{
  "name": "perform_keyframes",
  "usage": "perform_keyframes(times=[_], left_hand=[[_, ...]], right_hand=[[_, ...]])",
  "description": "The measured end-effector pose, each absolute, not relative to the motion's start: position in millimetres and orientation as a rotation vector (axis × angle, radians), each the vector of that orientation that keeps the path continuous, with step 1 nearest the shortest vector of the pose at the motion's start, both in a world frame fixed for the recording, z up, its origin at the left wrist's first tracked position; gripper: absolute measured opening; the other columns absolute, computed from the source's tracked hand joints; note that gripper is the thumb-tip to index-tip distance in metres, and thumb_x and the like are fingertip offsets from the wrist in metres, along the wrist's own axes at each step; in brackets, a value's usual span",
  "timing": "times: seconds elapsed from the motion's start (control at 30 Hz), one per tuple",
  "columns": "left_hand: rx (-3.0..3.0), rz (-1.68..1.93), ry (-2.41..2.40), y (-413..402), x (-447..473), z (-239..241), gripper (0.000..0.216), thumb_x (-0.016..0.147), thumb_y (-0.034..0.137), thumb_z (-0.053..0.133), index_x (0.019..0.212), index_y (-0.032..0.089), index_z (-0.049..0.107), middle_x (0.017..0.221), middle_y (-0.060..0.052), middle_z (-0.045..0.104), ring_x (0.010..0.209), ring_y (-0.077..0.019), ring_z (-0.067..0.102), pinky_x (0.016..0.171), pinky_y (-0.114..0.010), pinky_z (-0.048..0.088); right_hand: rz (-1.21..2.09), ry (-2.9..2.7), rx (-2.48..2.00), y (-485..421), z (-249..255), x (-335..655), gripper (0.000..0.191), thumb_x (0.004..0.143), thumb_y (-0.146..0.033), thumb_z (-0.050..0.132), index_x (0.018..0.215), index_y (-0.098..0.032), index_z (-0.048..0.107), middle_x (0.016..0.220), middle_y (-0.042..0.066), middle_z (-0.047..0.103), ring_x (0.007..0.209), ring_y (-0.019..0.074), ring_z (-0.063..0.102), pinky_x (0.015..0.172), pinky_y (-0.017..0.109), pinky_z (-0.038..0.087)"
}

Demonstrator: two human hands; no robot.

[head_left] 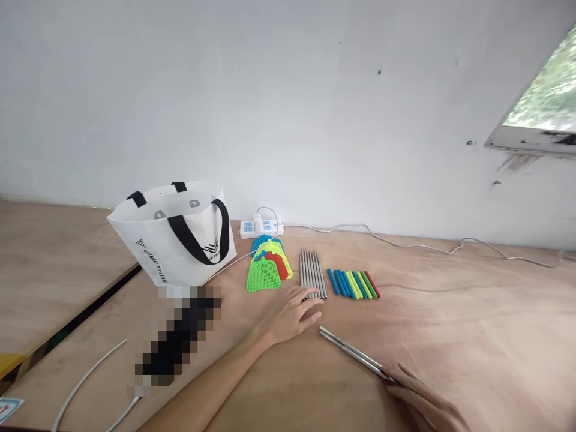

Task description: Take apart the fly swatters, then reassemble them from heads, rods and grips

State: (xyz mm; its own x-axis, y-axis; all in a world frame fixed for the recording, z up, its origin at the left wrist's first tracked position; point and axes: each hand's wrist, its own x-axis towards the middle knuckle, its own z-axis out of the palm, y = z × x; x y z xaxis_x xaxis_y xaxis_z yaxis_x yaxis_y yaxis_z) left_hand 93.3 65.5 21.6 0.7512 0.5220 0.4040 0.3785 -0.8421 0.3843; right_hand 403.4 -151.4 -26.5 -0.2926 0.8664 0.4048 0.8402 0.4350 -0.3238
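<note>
My left hand point(293, 315) has its fingers apart at the near ends of a row of slim metal rods point(312, 270), its fingertips over or touching them. At the lower right, my right hand point(423, 396) grips the near end of a pair of metal rods point(355, 354), which point away to the left. Right of the row lie several short coloured tubes point(353, 284) in blue, yellow, green and red, side by side. Left of it, mesh fly swatter heads point(263, 276) in green, red, yellow and blue overlap in a stack.
A white bag point(153, 246) with black handles stands at the left. Behind the swatter heads, a power strip point(246, 228) sits against the wall, its cable point(400, 245) running right. A pixelated dark object point(180, 342) lies at front left, a white cable point(85, 375) beside it.
</note>
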Motion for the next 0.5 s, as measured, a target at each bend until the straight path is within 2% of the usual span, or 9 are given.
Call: perform_keyframes(times=[0.07,0.17,0.27,0.3,0.37,0.5], left_hand=[[2.693,0.714,0.572,58.7,95.7,24.3,0.029,0.102,0.041,0.055,0.126,0.027,0.062,0.137,-0.005,0.06,0.125,-0.0231,0.056,0.112,-0.04,0.039],[2.76,0.643,0.471,49.8,98.5,26.5,0.037,0.098,0.048,0.06,0.128,0.025,0.06,0.131,-0.007,0.063,0.121,-0.0247,0.058,0.108,-0.04,0.04],[2.806,0.541,0.556,47.5,99.2,25.6,0.026,0.099,0.04,0.06,0.119,0.023,0.062,0.116,-0.006,0.068,0.107,-0.0231,0.063,0.094,-0.037,0.046],[2.798,0.526,0.615,48.6,98.6,24.7,0.022,0.1,0.036,0.059,0.116,0.022,0.063,0.112,-0.005,0.068,0.103,-0.0222,0.064,0.09,-0.035,0.047],[2.757,0.54,0.734,53.0,96.4,22.5,0.017,0.101,0.032,0.058,0.113,0.022,0.063,0.108,-0.004,0.069,0.099,-0.0214,0.064,0.086,-0.034,0.047],[2.698,0.597,0.827,62.7,91.9,18.6,0.015,0.101,0.032,0.058,0.112,0.025,0.066,0.107,-0.002,0.068,0.098,-0.0199,0.064,0.087,-0.032,0.047]], right_hand=[[0.101,-2.167,-1.422,-125.6,-18.2,391.8,0.034,0.101,-0.02,0.046,0.106,-0.03,0.078,0.129,0.002,0.07,0.123,0.0238,0.064,0.102,0.034,0.057],[0.208,-2.248,-1.312,-78.5,-3.4,353.8,0.037,0.101,-0.014,0.041,0.105,-0.025,0.076,0.127,0.005,0.071,0.124,0.0213,0.064,0.106,0.036,0.054],[0.231,-2.365,-1.089,-32.6,17.2,317.9,0.039,0.099,-0.008,0.037,0.101,-0.022,0.074,0.118,0.008,0.074,0.106,0.0175,0.071,0.091,0.029,0.058],[0.183,-2.443,-0.973,-18.7,24.7,312.3,0.038,0.098,-0.008,0.038,0.097,-0.021,0.074,0.109,0.007,0.075,0.098,0.0174,0.071,0.085,0.028,0.059],[0.065,-2.529,-0.836,6.1,37.2,314.8,0.034,0.099,-0.012,0.041,0.094,-0.021,0.073,0.096,0.007,0.075,0.091,0.018,0.07,0.083,0.03,0.056],[-0.138,-2.134,-1.165,39.9,37.5,363.7,0.032,0.102,-0.022,0.041,0.099,-0.024,0.073,0.096,0.008,0.074,0.093,0.0206,0.068,0.084,0.033,0.052]])
